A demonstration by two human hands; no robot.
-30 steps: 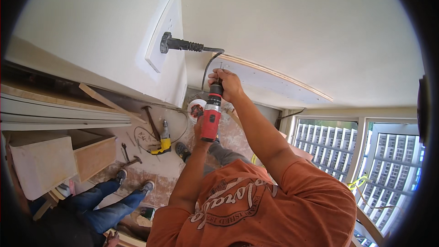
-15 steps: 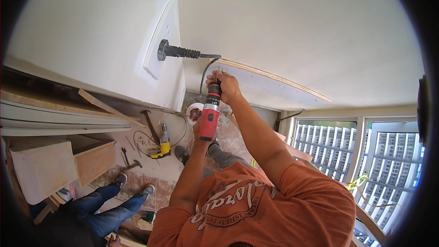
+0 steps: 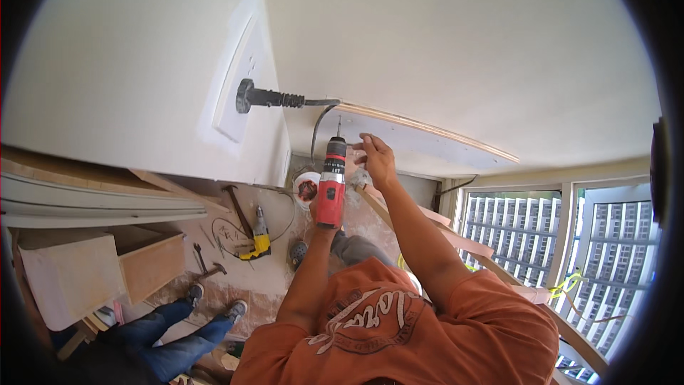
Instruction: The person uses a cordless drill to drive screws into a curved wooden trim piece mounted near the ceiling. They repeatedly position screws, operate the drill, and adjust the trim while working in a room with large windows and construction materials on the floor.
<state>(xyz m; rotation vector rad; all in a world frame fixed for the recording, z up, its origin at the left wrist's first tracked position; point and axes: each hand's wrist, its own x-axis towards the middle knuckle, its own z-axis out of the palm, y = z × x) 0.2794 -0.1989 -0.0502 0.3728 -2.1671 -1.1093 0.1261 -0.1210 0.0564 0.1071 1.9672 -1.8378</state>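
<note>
My left hand grips a red and black cordless drill from below, its fingers mostly hidden behind the body. The drill points up and away from me. A thin bit sticks out of its chuck, the tip by the near end of a white board with a bare plywood edge, set along the wall. I cannot tell whether the tip touches the board. To the right of the chuck, my right hand is raised with bent fingers apart, and I see nothing in it.
A black plug with a hanging cable sits in a wall socket, left of the bit. Below are a white bucket, a yellow drill and hammers. Another person's legs show lower left, near drawers. Windows stand at right.
My right hand has left the front of the drill and moved right, uncovering the bit. The drill has shifted slightly downward in the view, and the whole view has turned a little.
</note>
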